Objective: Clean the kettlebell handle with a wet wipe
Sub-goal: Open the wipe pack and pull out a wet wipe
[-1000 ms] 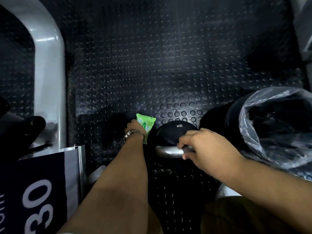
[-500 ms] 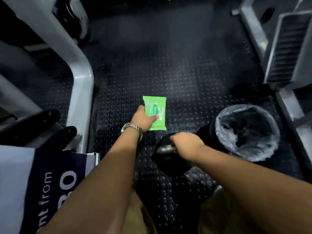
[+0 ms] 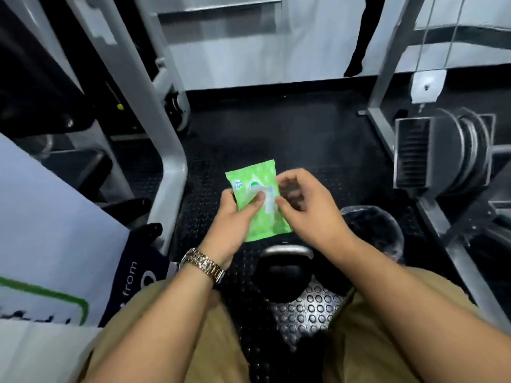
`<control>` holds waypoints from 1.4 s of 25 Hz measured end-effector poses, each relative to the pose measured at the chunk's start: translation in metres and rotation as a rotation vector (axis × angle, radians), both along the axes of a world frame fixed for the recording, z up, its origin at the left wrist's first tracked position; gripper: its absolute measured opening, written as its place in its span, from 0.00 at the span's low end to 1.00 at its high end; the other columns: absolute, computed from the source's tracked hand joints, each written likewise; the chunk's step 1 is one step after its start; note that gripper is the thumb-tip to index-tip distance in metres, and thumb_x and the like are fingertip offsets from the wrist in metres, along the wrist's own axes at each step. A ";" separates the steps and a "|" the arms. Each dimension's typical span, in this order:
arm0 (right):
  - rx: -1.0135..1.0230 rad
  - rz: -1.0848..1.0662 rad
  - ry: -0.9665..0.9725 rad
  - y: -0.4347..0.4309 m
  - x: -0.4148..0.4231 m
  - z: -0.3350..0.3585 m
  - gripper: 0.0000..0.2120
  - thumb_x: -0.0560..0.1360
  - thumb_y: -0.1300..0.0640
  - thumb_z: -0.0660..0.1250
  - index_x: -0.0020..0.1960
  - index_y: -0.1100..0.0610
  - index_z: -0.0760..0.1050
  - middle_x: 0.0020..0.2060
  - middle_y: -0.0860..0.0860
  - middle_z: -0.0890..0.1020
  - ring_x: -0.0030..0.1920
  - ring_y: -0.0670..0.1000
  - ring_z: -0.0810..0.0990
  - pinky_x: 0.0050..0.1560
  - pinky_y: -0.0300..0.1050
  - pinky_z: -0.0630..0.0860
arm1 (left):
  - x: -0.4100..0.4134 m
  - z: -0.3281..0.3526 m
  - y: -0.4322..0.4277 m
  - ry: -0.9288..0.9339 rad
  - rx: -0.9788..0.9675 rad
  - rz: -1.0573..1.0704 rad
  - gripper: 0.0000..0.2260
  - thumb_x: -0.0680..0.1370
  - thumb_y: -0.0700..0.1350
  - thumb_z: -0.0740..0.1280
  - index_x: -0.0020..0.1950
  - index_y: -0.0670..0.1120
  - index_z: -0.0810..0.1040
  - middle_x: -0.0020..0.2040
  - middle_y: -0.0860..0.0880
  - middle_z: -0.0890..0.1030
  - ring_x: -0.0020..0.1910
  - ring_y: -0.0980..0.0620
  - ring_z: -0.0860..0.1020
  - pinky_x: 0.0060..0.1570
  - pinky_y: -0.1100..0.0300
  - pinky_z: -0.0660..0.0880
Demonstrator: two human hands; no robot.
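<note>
The black studded rubber floor (image 3: 276, 139) fills the middle of the view; the kettlebell (image 3: 284, 275) stands on it between the person's knees in khaki trousers (image 3: 166, 327), and all places here are given from it. Left of the kettlebell is a white and dark blue banner (image 3: 41, 230), cut off by the edge, its print readable only as "from". A grey machine frame (image 3: 168, 189) rises left of the kettlebell and beyond it. Right of the kettlebell and further away hangs a stack of weight plates (image 3: 456, 156), a little blurred. Just right of the kettlebell is a round bin (image 3: 381, 225) with a plastic liner; the right forearm covers its near side and its inside is too dark to read. The kettlebell body is black and melts into shadow; only its metal handle (image 3: 287, 250) shines clearly, with nothing touching it. Above the handle, off the floor, the left hand (image 3: 229, 217) grips the green wet wipe pack (image 3: 257, 186), thumb on the front, fingers hidden behind. The right hand (image 3: 309, 211) is at the pack's right edge with curled fingers, thumb tip at a pale flap; blur hides whether it pinches the flap. A metal watch (image 3: 203, 265) is on the left wrist, left of the handle.
</note>
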State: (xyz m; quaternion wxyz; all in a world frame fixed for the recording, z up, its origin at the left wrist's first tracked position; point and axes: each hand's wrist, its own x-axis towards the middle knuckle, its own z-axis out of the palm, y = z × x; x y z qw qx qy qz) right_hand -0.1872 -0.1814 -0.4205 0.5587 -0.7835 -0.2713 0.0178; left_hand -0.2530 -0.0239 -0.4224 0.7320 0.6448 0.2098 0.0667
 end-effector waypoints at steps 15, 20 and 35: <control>-0.019 -0.120 0.019 0.041 0.004 -0.028 0.05 0.73 0.53 0.78 0.48 0.45 0.86 0.66 0.41 0.78 0.64 0.41 0.78 0.61 0.45 0.79 | 0.025 -0.012 0.017 -0.025 0.167 0.096 0.14 0.81 0.63 0.63 0.54 0.53 0.71 0.54 0.48 0.83 0.54 0.47 0.84 0.55 0.38 0.81; -0.028 -0.124 0.070 0.047 0.022 -0.042 0.06 0.73 0.59 0.78 0.44 0.49 0.85 0.58 0.40 0.83 0.57 0.36 0.80 0.57 0.34 0.77 | 0.038 -0.027 0.023 -0.040 0.247 0.025 0.17 0.75 0.68 0.63 0.53 0.58 0.70 0.52 0.48 0.85 0.52 0.47 0.85 0.54 0.38 0.80; -0.245 -0.171 0.067 0.024 0.036 -0.046 0.06 0.72 0.50 0.77 0.46 0.48 0.83 0.71 0.51 0.78 0.72 0.39 0.71 0.59 0.46 0.78 | 0.035 -0.033 0.005 0.000 0.072 -0.037 0.09 0.84 0.54 0.64 0.61 0.53 0.70 0.53 0.41 0.85 0.46 0.45 0.82 0.38 0.52 0.77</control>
